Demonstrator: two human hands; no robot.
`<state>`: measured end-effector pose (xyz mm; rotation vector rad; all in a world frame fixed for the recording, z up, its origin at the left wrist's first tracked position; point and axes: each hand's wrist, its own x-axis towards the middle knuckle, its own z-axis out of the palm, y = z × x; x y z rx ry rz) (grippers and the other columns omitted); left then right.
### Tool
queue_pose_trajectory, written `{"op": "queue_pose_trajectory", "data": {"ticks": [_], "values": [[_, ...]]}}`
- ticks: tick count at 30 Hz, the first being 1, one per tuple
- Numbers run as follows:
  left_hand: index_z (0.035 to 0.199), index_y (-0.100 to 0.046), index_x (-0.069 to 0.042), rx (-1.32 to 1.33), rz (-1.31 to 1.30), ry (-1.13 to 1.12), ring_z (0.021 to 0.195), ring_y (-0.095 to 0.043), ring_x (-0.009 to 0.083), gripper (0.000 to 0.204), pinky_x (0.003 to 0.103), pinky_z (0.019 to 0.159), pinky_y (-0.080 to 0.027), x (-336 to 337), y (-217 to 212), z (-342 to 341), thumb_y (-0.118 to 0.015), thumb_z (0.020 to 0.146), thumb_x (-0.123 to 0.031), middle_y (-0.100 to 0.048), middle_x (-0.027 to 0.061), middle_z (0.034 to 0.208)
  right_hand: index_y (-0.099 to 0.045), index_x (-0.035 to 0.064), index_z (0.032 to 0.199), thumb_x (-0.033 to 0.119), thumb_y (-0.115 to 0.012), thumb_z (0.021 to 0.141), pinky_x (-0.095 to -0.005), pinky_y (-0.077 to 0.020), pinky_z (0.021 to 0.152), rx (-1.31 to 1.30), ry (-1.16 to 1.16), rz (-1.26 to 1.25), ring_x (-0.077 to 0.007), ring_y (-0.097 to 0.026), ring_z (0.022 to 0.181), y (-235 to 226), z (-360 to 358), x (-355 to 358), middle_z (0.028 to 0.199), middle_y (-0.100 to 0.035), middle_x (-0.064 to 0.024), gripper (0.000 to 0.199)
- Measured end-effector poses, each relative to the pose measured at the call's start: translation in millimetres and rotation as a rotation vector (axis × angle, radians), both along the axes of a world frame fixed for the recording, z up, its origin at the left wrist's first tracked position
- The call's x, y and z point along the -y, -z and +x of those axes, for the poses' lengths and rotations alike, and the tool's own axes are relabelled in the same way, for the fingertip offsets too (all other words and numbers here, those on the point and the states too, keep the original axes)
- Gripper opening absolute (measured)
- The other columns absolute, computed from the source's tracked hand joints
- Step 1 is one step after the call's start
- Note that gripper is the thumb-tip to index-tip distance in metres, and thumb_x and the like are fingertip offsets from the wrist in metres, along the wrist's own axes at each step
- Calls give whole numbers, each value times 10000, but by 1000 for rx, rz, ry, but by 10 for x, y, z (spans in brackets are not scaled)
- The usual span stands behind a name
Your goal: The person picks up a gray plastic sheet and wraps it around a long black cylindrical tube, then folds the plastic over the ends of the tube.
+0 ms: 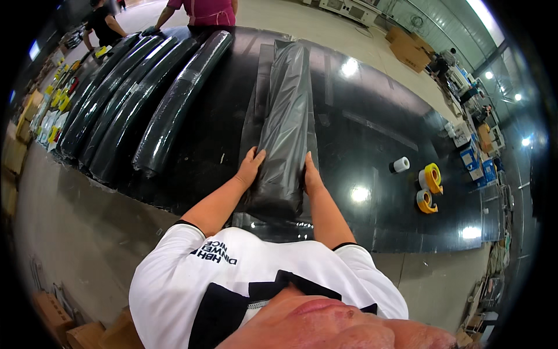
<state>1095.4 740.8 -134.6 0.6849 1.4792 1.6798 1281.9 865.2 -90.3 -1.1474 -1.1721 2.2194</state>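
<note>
A long bundle wrapped in loose, wrinkled dark grey plastic film lies lengthwise in front of me on a shiny black table. Along its left side my left hand grips the film, its thumb near the top. Pressed against the opposite side is my right hand, its fingers partly hidden by the bundle. Flat dark film shows beneath the bundle, and a glossy strip of film lies at its near end, close to my body.
Several glossy black wrapped rolls lie side by side at the left. To the right are a white roll and two yellow tape rolls. A person in pink and another in black stand at the far end.
</note>
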Motion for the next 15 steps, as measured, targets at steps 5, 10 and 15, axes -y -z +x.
{"op": "queue_pose_trajectory", "data": {"ticks": [5, 10, 15], "values": [[1472, -294, 32, 55, -114, 202, 1227, -491, 227, 825, 331, 1016, -413, -349, -747, 221, -706, 866, -346, -466, 150, 1399, -514, 22, 1337, 574, -561, 899, -392, -376, 1057, -45, 80, 138, -282, -521, 1201, 484, -202, -545, 1317, -556, -155, 706], [1374, -358, 68, -218, 72, 130, 1151, -529, 233, 867, 347, 984, -433, -594, -1136, 869, -829, 727, -265, -540, 188, 1254, -489, -49, 1291, 373, -655, 862, -364, -503, 847, -283, -7, 61, -266, -627, 959, -478, 439, -529, 1127, -617, -169, 625], [1403, -316, 44, -216, 235, 195, 1255, -429, 281, 951, 380, 1069, -341, -1039, -839, 1730, -833, 700, -336, -432, 208, 1336, -457, -40, 1319, 271, -666, 847, -349, -469, 920, -184, 124, 296, -247, -584, 1061, -547, 1471, -767, 1193, -586, -162, 603]]}}
